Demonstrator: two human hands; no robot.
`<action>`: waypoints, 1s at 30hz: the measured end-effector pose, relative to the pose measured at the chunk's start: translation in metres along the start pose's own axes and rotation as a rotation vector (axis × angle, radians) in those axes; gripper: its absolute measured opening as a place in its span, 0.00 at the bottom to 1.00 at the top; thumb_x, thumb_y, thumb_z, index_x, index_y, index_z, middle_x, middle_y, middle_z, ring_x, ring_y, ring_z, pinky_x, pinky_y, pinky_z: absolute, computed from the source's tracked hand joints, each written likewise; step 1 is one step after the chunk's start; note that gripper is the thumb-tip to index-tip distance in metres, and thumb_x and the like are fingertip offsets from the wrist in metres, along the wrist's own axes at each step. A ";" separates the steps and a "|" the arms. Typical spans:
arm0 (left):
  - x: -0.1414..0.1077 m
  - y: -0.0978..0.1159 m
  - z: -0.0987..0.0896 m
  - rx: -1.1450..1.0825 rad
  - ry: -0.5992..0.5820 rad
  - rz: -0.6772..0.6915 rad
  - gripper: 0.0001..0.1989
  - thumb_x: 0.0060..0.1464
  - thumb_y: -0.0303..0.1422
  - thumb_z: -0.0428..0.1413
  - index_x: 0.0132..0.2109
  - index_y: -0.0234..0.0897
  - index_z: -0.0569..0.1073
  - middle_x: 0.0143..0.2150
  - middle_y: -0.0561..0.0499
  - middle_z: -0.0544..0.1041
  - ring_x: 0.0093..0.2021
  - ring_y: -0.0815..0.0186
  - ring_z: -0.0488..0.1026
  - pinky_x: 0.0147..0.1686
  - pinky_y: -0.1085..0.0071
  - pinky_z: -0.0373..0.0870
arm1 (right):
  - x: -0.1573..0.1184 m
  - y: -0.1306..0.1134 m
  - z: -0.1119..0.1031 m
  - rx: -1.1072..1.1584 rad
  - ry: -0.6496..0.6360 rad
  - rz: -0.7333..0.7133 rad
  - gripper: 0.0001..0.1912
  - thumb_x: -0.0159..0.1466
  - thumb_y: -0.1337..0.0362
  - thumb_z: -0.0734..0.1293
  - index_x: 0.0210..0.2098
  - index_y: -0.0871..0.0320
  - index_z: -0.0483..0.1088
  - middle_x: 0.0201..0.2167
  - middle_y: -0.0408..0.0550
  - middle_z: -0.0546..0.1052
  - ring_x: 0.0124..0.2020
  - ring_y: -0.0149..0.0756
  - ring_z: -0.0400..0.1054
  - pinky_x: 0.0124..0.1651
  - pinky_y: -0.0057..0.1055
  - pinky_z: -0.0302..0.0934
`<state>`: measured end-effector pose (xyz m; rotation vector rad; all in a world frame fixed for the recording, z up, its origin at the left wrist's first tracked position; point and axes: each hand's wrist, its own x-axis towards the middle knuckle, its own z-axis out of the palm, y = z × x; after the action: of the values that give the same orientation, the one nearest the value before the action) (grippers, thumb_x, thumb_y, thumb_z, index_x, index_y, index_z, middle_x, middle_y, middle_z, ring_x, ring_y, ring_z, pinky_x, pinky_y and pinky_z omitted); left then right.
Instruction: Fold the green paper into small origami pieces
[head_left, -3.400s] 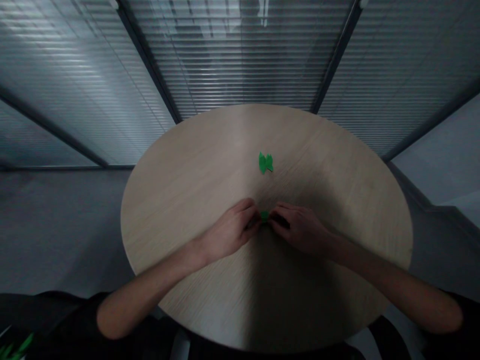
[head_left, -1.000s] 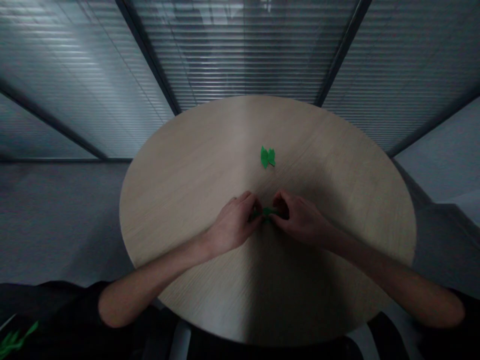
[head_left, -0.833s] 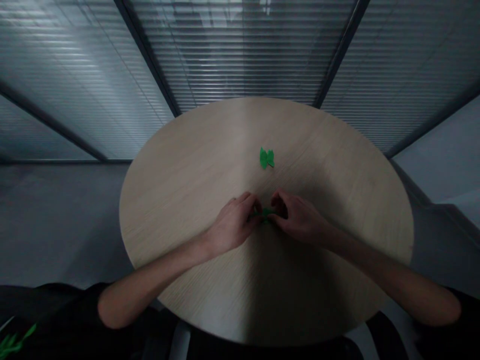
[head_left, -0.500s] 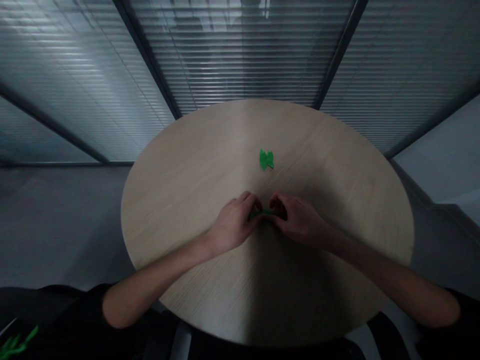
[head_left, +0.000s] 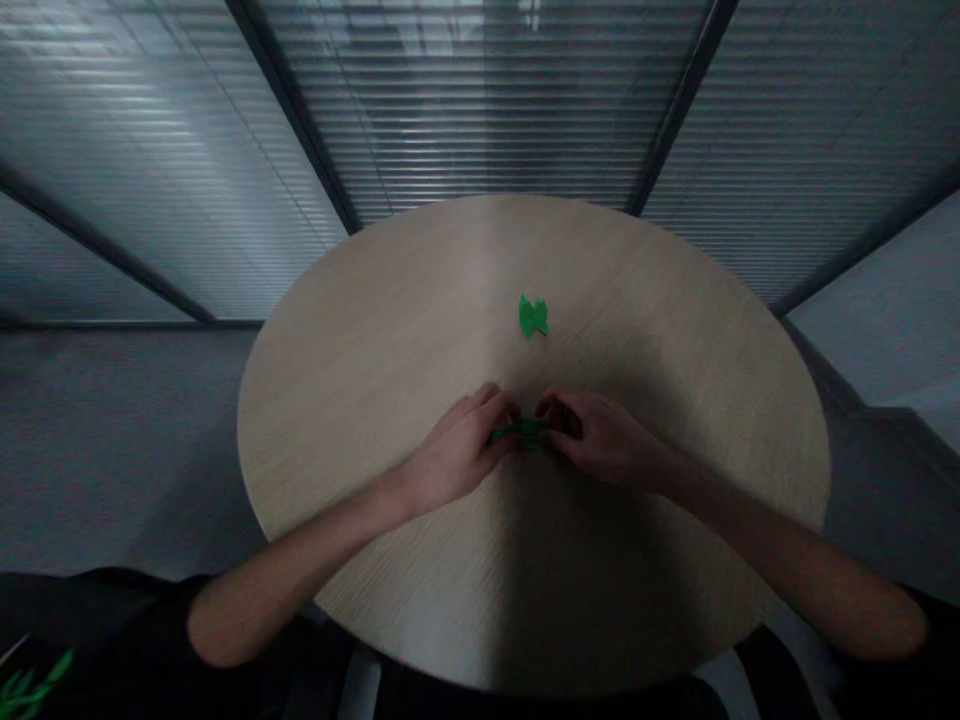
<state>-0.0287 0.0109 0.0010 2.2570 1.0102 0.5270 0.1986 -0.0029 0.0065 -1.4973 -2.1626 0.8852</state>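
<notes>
Two hands: left hand and right hand are pinching one narrow green paper strip between them.
Nearby: green bow-shaped paper piece is lying on round pale-wood table.

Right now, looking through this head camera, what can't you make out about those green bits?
Green strip: in the head view, the left hand and right hand hide its ends.
Green bow-shaped piece beyond the hands: too small in the head view to show its folds.
Green thing in the bottom left corner: cut off by the head view's edge and blurred, so it cannot be identified.
</notes>
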 end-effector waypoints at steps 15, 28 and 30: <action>0.000 0.008 0.000 0.041 -0.072 0.065 0.04 0.64 0.26 0.58 0.44 0.32 0.78 0.39 0.48 0.72 0.38 0.62 0.71 0.38 0.65 0.69 | -0.007 -0.002 -0.003 -0.052 -0.010 -0.107 0.06 0.62 0.71 0.68 0.38 0.58 0.76 0.38 0.46 0.75 0.36 0.35 0.70 0.41 0.32 0.60; -0.004 0.008 0.003 0.104 -0.063 0.104 0.03 0.65 0.27 0.56 0.43 0.33 0.74 0.40 0.47 0.72 0.39 0.60 0.71 0.40 0.63 0.71 | -0.008 -0.003 0.000 -0.164 -0.029 -0.116 0.02 0.62 0.69 0.70 0.36 0.59 0.74 0.37 0.47 0.74 0.36 0.36 0.69 0.40 0.33 0.58; -0.003 0.009 0.002 0.075 -0.029 0.071 0.05 0.64 0.28 0.57 0.46 0.33 0.74 0.43 0.45 0.72 0.40 0.60 0.71 0.40 0.63 0.71 | -0.008 -0.003 0.000 -0.149 -0.016 -0.124 0.01 0.63 0.69 0.69 0.36 0.59 0.74 0.37 0.47 0.73 0.35 0.36 0.68 0.40 0.33 0.58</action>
<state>-0.0250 0.0031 0.0055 2.3675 0.9529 0.4921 0.1992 -0.0106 0.0086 -1.4089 -2.3493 0.7104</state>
